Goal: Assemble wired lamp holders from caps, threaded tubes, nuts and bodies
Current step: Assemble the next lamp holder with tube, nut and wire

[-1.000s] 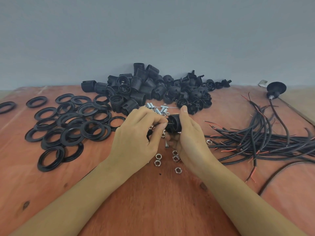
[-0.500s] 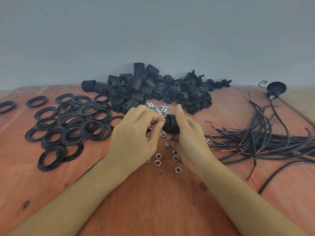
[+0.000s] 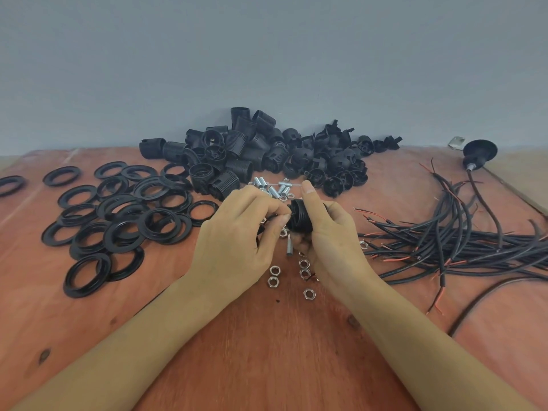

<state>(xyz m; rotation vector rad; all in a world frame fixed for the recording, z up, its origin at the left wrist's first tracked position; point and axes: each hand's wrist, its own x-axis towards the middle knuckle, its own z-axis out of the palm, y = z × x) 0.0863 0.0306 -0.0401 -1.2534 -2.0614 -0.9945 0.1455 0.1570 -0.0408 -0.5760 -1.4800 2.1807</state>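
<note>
The step in hand looks like joining a small part to the end of a lamp holder body (image 3: 301,218). The right hand (image 3: 332,241) is wrapped around that threaded black body and holds it sideways above the worktop (image 3: 267,351). The left hand (image 3: 237,232) has its fingers curled, with thumb and fingertips (image 3: 280,216) pinching a small dark part (image 3: 264,220) against the body's left end. What that part is cannot be told.

The next move probably calls for a steady right-hand hold while the left turns or presses the part squarely home, keeping it in line with the body.

Loose nuts (image 3: 305,272) lie just below the body, and threaded tubes (image 3: 272,188) just behind it. The heap of spare bodies and caps (image 3: 267,155) sits farther behind it. The black rings (image 3: 118,221) lie well to its left and the wires (image 3: 459,241) to its right.
</note>
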